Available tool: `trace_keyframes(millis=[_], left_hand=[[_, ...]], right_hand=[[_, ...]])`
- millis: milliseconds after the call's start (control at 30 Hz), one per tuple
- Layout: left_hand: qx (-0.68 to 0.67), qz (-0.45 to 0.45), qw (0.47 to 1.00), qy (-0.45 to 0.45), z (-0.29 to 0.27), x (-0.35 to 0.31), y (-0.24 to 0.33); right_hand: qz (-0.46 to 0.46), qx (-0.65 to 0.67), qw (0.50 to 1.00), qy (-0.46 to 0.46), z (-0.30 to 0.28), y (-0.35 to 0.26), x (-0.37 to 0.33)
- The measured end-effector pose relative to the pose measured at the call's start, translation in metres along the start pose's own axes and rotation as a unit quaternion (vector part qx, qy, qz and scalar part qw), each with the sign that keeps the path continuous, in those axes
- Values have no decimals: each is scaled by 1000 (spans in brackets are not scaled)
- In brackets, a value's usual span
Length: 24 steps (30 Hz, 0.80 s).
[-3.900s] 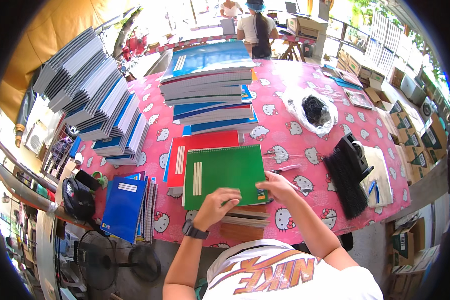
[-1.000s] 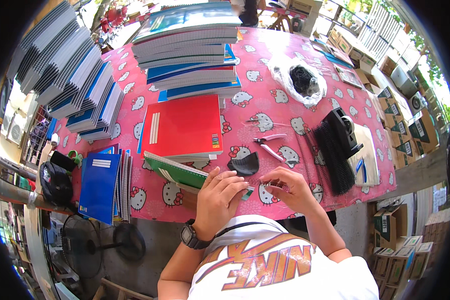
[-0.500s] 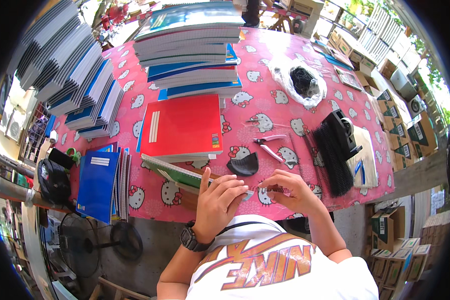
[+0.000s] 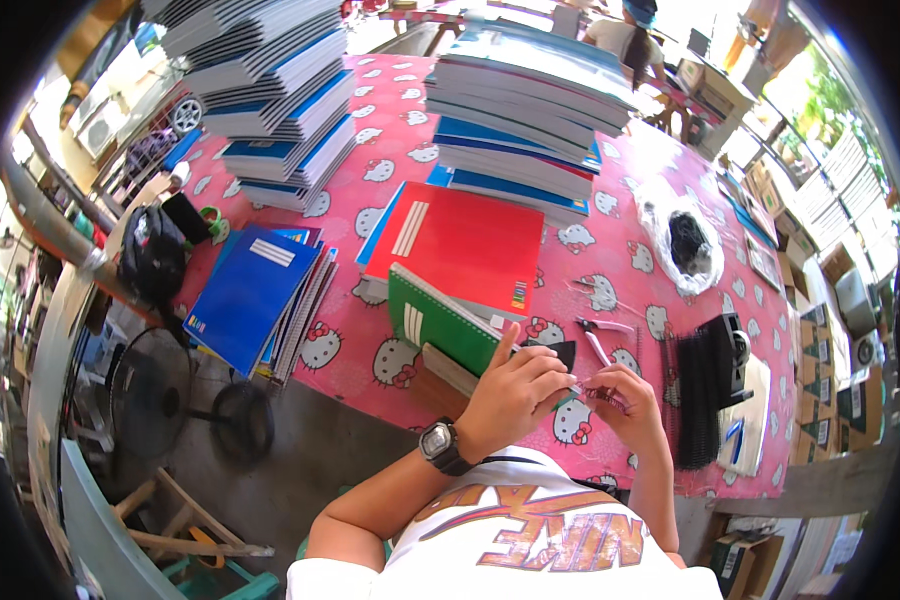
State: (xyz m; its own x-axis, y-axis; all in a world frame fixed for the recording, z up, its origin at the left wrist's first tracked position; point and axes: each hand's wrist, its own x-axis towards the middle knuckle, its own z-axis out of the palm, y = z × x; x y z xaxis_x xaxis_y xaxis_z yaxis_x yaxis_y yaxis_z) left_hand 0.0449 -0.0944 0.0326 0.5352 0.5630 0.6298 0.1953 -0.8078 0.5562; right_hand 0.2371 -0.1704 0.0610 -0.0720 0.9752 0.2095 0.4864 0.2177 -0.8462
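Note:
A green notebook stands tilted on its edge at the front of the table, against a wooden block. My left hand is closed on its near right end, thumb up along the cover. Beside it, the fingers of my right hand pinch a dark spiral binding coil at the notebook's corner; how far it is threaded is hidden. Pink-handled pliers lie just beyond my hands. A black curved piece shows partly behind my left hand. Red notebooks lie stacked behind the green one.
Tall notebook stacks rise at the back, with more at the back left. Blue notebooks lie at the left edge. Black coils lie right, beside a black dispenser. A plastic bag holds black scraps. A fan stands below.
The view has turned left, so the table's things sit further right in the picture. Both hands stay together at the green notebook's end, the right one still pinching the coil.

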Motion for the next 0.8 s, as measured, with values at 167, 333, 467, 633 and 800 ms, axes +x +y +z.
trace_keyframes(millis=[167, 333, 467, 633, 800], left_hand=[[2, -4, 1000, 1, -1, -1, -2], [-12, -5, 1000, -14, -3, 0, 2], [-18, 11, 1000, -22, -14, -10, 3], [4, 57, 998, 12, -17, -35, 3], [1, 62, 998, 3, -18, -38, 3]], right_hand=[[3, -7, 1000, 14, 5, -6, 4], [22, 27, 999, 18, 4, -1, -1], [6, 30, 999, -17, 6, -15, -1], [-20, 25, 999, -37, 11, -19, -7], [-30, 40, 998, -32, 15, -20, -14]])
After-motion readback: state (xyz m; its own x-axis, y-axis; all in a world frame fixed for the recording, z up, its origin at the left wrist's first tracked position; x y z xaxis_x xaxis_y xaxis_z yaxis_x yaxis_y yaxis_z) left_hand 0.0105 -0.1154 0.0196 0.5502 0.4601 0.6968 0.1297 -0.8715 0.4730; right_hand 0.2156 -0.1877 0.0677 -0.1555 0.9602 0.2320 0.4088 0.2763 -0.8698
